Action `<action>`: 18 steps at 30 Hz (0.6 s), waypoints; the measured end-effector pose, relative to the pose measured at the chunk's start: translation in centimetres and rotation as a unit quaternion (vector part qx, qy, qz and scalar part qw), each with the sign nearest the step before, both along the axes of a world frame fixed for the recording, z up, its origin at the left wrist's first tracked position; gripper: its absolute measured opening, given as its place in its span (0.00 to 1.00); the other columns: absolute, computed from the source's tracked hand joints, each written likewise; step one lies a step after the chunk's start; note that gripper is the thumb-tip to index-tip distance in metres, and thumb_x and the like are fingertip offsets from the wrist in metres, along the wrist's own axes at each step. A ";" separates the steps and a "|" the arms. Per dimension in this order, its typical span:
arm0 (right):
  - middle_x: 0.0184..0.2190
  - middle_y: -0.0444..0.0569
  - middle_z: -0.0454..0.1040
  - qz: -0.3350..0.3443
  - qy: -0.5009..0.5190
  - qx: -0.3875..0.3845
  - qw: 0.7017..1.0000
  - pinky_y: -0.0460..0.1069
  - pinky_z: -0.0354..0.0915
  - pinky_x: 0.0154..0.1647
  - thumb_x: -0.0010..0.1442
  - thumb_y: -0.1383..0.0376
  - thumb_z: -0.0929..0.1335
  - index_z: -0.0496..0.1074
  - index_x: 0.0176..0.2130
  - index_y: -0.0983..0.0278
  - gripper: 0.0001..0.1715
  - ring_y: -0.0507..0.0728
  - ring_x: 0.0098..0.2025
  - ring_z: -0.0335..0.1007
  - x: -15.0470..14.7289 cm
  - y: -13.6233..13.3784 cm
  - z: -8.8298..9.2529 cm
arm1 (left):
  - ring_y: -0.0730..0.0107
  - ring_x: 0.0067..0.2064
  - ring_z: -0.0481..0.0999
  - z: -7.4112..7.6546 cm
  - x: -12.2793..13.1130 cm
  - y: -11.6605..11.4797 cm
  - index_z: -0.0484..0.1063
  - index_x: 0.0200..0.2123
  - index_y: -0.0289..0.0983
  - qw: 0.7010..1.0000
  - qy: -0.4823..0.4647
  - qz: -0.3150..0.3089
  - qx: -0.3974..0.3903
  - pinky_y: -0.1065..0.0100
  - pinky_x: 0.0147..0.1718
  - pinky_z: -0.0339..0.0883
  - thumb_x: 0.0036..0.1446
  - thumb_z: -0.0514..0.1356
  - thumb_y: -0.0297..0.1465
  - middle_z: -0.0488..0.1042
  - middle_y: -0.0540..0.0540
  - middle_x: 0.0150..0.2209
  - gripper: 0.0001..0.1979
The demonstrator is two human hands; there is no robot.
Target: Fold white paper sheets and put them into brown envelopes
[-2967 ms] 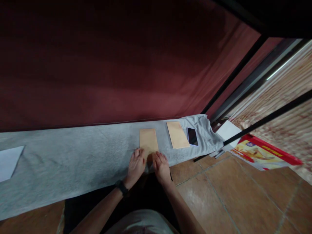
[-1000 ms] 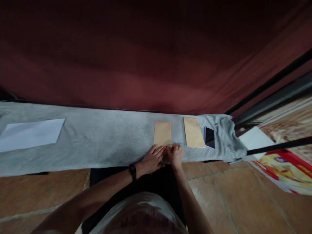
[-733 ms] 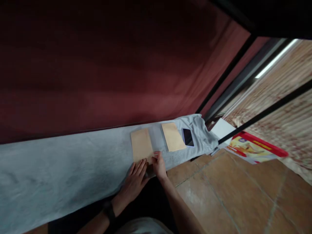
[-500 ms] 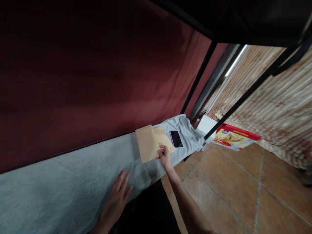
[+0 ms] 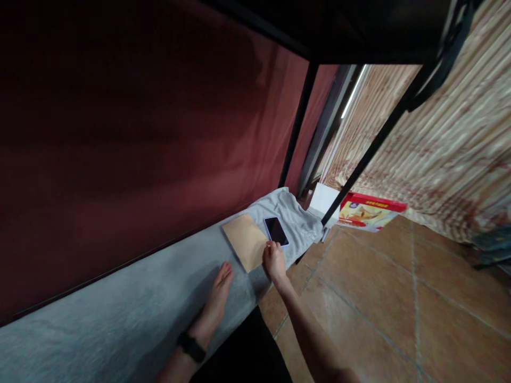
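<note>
A light brown paper sheet (image 5: 246, 243) lies tilted at the far part of the grey cloth-covered bench (image 5: 131, 298); whether it is one layer or several I cannot tell. At its right corner my right hand (image 5: 274, 260) is closed, fingers pinching the paper's edge. My left hand (image 5: 220, 289), with a dark band on the wrist, is turned edge-on just short of the sheet's near side. Its fingers are stretched out and hold nothing visible. A dark-screened phone (image 5: 276, 231) rests on the cloth just beyond my right hand.
A red wall (image 5: 159, 175) runs along the bench's far side. Black frame posts (image 5: 297, 127) rise near its end under a dark surface overhead. A white board (image 5: 324, 200) and a red-and-yellow box (image 5: 369, 213) stand on the tiled floor (image 5: 367, 287) before a striped curtain (image 5: 431, 143).
Two overlapping brown pieces now appear as one sheet. My left hand has moved toward the paper and turned edge-on. My right hand stays at the paper's right side. The view has shifted.
</note>
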State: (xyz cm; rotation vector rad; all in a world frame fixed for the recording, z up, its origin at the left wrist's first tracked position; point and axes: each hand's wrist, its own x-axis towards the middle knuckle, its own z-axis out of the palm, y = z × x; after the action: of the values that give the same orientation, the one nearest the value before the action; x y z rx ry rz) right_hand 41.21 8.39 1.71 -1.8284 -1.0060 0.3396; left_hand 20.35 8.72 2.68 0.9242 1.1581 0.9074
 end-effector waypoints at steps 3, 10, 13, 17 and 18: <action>0.43 0.53 0.72 0.001 -0.096 -0.037 0.995 0.49 0.67 0.42 0.67 0.67 0.61 0.73 0.48 0.64 0.15 0.57 0.39 0.73 -0.2 -0.2 0.1 | 0.57 0.66 0.66 1.0 3.1 1.5 0.74 0.51 0.40 0.997 -0.071 0.002 -0.036 0.55 0.64 0.62 0.60 0.60 0.29 0.71 0.40 0.62 0.16; 0.42 0.52 0.73 0.032 -0.077 -0.017 0.996 0.50 0.69 0.41 0.66 0.68 0.61 0.73 0.49 0.64 0.16 0.56 0.37 0.73 0.3 -0.2 0.2 | 0.60 0.64 0.69 1.6 4.9 2.1 0.73 0.52 0.39 0.989 -0.131 -0.009 -0.065 0.58 0.62 0.64 0.58 0.61 0.28 0.72 0.41 0.61 0.17; 0.42 0.52 0.74 0.056 -0.029 0.024 0.998 0.50 0.70 0.43 0.65 0.68 0.62 0.74 0.48 0.63 0.15 0.56 0.38 0.73 -0.2 -0.3 0.9 | 0.60 0.64 0.70 1.9 4.4 1.8 0.71 0.56 0.40 0.992 -0.116 -0.008 -0.045 0.60 0.60 0.65 0.58 0.61 0.29 0.70 0.41 0.63 0.21; 0.42 0.50 0.75 0.114 0.029 0.066 0.991 0.51 0.71 0.46 0.65 0.67 0.63 0.75 0.46 0.61 0.14 0.57 0.43 0.74 -2.9 -0.7 1.4 | 0.61 0.61 0.73 0.7 1.4 1.2 0.64 0.63 0.42 0.999 0.003 0.035 0.021 0.60 0.58 0.68 0.60 0.59 0.33 0.70 0.42 0.63 0.27; 0.41 0.50 0.75 0.132 0.033 0.063 0.989 0.51 0.72 0.45 0.65 0.67 0.63 0.75 0.46 0.61 0.14 0.57 0.42 0.74 -3.9 -1.0 1.3 | 0.61 0.59 0.74 0.1 0.1 1.1 0.62 0.65 0.42 0.998 0.038 0.036 0.045 0.59 0.57 0.69 0.61 0.57 0.34 0.72 0.41 0.61 0.28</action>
State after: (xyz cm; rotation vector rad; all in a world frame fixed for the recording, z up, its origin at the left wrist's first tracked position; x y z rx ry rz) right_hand 37.28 7.39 2.96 -1.5623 -1.1987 0.4830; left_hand 20.47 9.82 2.74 1.0023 1.2308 0.9960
